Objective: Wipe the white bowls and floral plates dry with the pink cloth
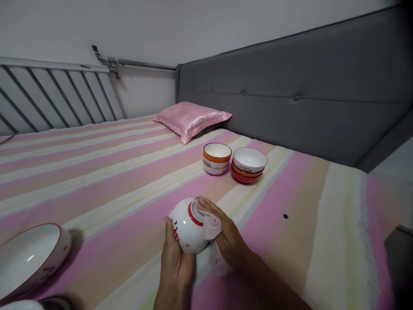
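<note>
A white bowl [189, 230] with a red ring round its foot and red and black markings is tilted over, its underside facing up and to the right. My left hand [176, 254] grips it from the left and below, thumb along its side. In my right hand [224, 230] is a pale, thin cloth [212, 227], bunched and pressed against the bowl's foot; part of it hangs below the wrist. The right fingertips lie over the foot ring. The bowl's inside is hidden from me.
Beyond my hands stand two stacks: an orange-and-white bowl stack [217, 159] and a white, orange and red bowl stack [248, 165]. A large white bowl [30, 258] sits at left. A pink pillow [192, 118] lies near the grey headboard [274, 86]. A small dark piece [285, 216] rests on the striped bedsheet [129, 219].
</note>
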### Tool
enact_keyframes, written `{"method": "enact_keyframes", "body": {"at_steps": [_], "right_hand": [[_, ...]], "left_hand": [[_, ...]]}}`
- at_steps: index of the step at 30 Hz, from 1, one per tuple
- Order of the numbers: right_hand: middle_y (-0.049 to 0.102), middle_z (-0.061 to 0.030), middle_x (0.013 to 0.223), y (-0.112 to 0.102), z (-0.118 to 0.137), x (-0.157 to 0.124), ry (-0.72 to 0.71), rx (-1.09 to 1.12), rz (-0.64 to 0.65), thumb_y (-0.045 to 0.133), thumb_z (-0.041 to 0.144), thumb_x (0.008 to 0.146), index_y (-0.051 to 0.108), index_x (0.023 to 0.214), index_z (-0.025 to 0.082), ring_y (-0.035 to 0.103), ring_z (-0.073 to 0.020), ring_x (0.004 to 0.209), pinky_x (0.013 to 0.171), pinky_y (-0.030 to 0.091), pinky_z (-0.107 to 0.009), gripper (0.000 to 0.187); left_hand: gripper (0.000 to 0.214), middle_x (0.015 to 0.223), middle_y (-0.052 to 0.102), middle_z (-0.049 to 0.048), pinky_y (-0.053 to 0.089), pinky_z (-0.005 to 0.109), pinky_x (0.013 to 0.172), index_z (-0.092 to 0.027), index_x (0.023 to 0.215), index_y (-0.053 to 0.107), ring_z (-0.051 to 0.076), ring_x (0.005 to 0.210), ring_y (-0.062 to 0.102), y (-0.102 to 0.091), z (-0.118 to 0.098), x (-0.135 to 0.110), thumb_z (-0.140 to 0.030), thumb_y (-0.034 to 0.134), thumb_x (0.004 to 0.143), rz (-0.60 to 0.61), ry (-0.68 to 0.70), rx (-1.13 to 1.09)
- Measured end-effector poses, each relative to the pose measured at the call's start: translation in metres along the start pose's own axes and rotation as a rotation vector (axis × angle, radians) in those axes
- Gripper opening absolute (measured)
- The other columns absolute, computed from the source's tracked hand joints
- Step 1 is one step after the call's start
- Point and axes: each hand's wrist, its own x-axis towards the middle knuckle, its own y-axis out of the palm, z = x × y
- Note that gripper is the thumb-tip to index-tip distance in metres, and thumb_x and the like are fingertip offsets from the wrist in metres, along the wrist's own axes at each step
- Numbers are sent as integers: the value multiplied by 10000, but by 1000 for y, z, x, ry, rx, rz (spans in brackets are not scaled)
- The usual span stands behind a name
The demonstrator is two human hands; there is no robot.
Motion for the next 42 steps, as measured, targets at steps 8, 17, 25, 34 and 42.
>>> {"method": "enact_keyframes", "body": {"at_steps": [8, 17, 25, 34, 42], "right_hand": [[386, -40, 1426, -3, 0, -1, -204, -342, 103, 389, 154, 813, 372, 1372, 188, 296, -191, 1343, 1121, 225, -422, 561], [645, -35, 1159, -7, 3, -1, -216, -241, -7, 450, 129, 765, 564, 1182, 243, 581, -194, 1095, 1058, 328, -400, 447], [623, -73, 1191, -8, 2, -1, -197, -500, -27, 450, 105, 750, 556, 1209, 220, 540, -229, 1155, 1050, 324, -457, 484], [484, -36, 1349, -2, -6, -4, -158, -335, -27, 407, 37, 730, 424, 1348, 231, 412, -200, 1276, 1079, 322, -438, 648], [577, -19, 1257, 2, 3, -6, -112, -63, -98, 452, 79, 757, 524, 1268, 263, 532, -226, 1163, 1018, 402, -418, 548]], "left_hand": [[392, 955, 714, 167, 502, 358, 876, -66, 1170, 577, 216, 854, 689, 0, 2, 0, -314, 421, 908, 47, 26, -36], [381, 836, 735, 120, 533, 357, 816, -98, 1151, 598, 200, 718, 701, 0, 0, 0, -335, 444, 895, -29, 2, 24], [350, 800, 738, 94, 554, 331, 756, -119, 1123, 615, 174, 660, 694, 3, -1, -3, -326, 448, 895, -51, -3, 16], [298, 877, 733, 109, 548, 326, 779, -110, 1074, 630, 183, 765, 695, 0, 5, -2, -287, 494, 877, -41, 79, 79], [277, 865, 733, 105, 556, 315, 753, -119, 1056, 638, 186, 760, 697, 5, 7, -5, -276, 513, 865, -25, 95, 103]]}}
